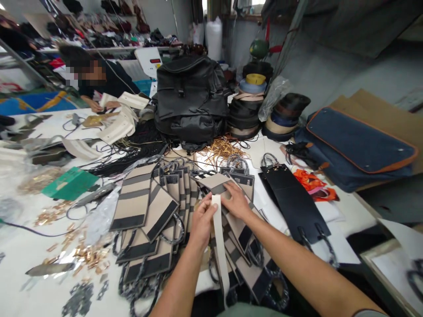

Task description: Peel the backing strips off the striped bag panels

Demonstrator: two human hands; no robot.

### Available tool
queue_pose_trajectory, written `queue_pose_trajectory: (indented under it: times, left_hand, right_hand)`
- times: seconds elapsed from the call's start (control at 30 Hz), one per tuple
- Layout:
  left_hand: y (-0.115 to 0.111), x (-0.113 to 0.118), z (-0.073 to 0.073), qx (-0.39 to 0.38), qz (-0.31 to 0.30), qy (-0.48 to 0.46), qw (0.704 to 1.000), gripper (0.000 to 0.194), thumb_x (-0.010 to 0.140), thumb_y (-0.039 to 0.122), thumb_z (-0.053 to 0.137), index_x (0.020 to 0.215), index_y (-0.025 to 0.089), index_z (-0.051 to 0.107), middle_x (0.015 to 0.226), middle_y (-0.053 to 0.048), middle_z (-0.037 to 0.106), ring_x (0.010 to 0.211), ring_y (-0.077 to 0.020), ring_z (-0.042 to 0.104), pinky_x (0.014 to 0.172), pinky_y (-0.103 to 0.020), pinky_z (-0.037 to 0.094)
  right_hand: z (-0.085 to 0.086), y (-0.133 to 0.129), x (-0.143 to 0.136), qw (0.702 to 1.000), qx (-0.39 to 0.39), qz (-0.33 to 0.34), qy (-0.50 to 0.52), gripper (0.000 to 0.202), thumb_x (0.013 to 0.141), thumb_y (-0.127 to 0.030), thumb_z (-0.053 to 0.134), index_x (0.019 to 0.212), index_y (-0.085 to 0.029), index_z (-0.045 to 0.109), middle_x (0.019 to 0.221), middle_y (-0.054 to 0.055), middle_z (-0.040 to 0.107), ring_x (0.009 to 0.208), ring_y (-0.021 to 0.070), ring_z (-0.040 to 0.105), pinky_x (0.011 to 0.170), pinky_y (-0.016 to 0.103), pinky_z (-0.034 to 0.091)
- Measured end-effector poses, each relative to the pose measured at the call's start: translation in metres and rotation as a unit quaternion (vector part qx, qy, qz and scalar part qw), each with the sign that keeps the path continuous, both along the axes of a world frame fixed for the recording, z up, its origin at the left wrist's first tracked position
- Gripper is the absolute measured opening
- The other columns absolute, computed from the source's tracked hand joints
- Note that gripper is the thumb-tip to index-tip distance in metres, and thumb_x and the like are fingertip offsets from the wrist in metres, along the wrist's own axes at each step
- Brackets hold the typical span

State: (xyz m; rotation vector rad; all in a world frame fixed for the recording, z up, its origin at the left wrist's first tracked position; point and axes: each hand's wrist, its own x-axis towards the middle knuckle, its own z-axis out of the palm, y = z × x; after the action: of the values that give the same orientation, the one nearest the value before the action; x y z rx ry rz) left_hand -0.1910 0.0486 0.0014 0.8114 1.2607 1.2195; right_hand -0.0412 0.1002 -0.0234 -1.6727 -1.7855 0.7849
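Observation:
My left hand is closed, thumb and fingers pinching the top of a long off-white strip of tape, which hangs down toward my body. Just to its right, my right hand lies with fingers stretched over a beige and grey bag panel, its thumb close to the tape. Beneath both hands are overlapping beige panels with black bands and plastic-wrapped handles. More such bag panels form a stack on the left. Where my right fingertips meet the panel is partly hidden.
Behind the panels stands a black backpack, with rolls of strap beside it. At right lie a black handled panel and a navy bag. Gold metal pieces, a knife-like tool and a green box are left. Another person works at back left.

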Motion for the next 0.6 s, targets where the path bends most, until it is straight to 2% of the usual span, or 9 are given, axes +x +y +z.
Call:
queue_pose_trajectory:
  times: [0.1, 0.17, 0.23, 0.3, 0.37, 0.43, 0.5, 0.6]
  left_hand:
    - [0.011, 0.024, 0.024, 0.033, -0.102, -0.046, 0.993, 0.021, 0.073, 0.038, 0.072, 0.078, 0.018, 0.070, 0.137, -0.012, 0.059, 0.123, -0.0303, 0.055, 0.099, -0.039, 0.044]
    - [0.016, 0.039, 0.033, 0.050, -0.159, -0.053, 0.985, 0.017, 0.073, 0.035, 0.073, 0.076, 0.018, 0.069, 0.140, -0.012, 0.057, 0.128, -0.0318, 0.051, 0.102, -0.041, 0.041]
    - [0.018, 0.054, 0.037, 0.060, -0.188, -0.038, 0.980, 0.015, 0.074, 0.034, 0.073, 0.073, 0.019, 0.068, 0.144, -0.012, 0.053, 0.132, -0.0328, 0.047, 0.105, -0.044, 0.037]
    - [0.020, 0.068, 0.036, 0.062, -0.197, -0.037, 0.978, 0.016, 0.074, 0.034, 0.072, 0.071, 0.019, 0.066, 0.144, -0.011, 0.052, 0.132, -0.0324, 0.047, 0.105, -0.044, 0.037]
    - [0.024, 0.081, 0.032, 0.058, -0.198, -0.064, 0.976, 0.017, 0.073, 0.034, 0.072, 0.069, 0.019, 0.064, 0.135, -0.012, 0.060, 0.124, -0.0310, 0.054, 0.099, -0.041, 0.042]
    - [0.029, 0.094, 0.028, 0.039, -0.210, -0.092, 0.973, 0.019, 0.070, 0.035, 0.073, 0.069, 0.018, 0.063, 0.113, -0.012, 0.070, 0.105, -0.0279, 0.063, 0.087, -0.037, 0.047]
    - [0.033, 0.103, 0.023, 0.021, -0.220, -0.101, 0.970, 0.022, 0.067, 0.035, 0.074, 0.068, 0.017, 0.062, 0.102, -0.009, 0.072, 0.089, -0.0238, 0.065, 0.077, -0.033, 0.047]
    - [0.026, 0.104, 0.011, 0.005, -0.212, -0.085, 0.974, 0.022, 0.066, 0.034, 0.075, 0.066, 0.017, 0.061, 0.108, -0.010, 0.070, 0.086, -0.0212, 0.064, 0.072, -0.029, 0.046]
  right_hand:
    - [0.032, 0.006, 0.022, 0.995, 0.006, 0.034, 0.092, 0.049, 0.081, -0.042, 0.066, 0.126, -0.024, 0.062, 0.128, 0.007, 0.062, 0.117, 0.0231, 0.058, 0.103, 0.038, 0.042]
    - [0.055, 0.014, 0.049, 0.993, -0.002, 0.012, 0.121, 0.036, 0.086, -0.041, 0.060, 0.116, -0.024, 0.068, 0.111, 0.005, 0.070, 0.101, 0.0206, 0.065, 0.093, 0.035, 0.049]
    - [0.075, 0.020, 0.081, 0.992, -0.002, -0.032, 0.122, 0.033, 0.092, -0.042, 0.049, 0.108, -0.022, 0.070, 0.094, 0.004, 0.073, 0.086, 0.0186, 0.068, 0.082, 0.032, 0.052]
    - [0.086, 0.022, 0.108, 0.995, 0.016, -0.044, 0.089, 0.034, 0.091, -0.044, 0.051, 0.110, -0.023, 0.069, 0.096, 0.005, 0.072, 0.085, 0.0187, 0.067, 0.080, 0.031, 0.052]
    - [0.084, 0.020, 0.122, 0.998, 0.017, 0.005, 0.052, 0.040, 0.082, -0.045, 0.065, 0.117, -0.024, 0.067, 0.110, 0.005, 0.070, 0.094, 0.0206, 0.066, 0.084, 0.032, 0.050]
    - [0.073, 0.018, 0.124, 0.998, -0.002, 0.043, 0.046, 0.047, 0.078, -0.043, 0.069, 0.121, -0.023, 0.066, 0.117, 0.006, 0.068, 0.099, 0.0223, 0.064, 0.087, 0.033, 0.049]
    - [0.060, 0.019, 0.119, 0.998, -0.016, 0.039, 0.054, 0.042, 0.083, -0.041, 0.062, 0.119, -0.019, 0.067, 0.112, 0.007, 0.070, 0.098, 0.0228, 0.065, 0.087, 0.034, 0.049]
    - [0.055, 0.027, 0.123, 0.999, 0.006, 0.015, 0.050, 0.034, 0.088, -0.039, 0.054, 0.110, -0.020, 0.071, 0.106, 0.005, 0.072, 0.096, 0.0232, 0.066, 0.088, 0.036, 0.048]
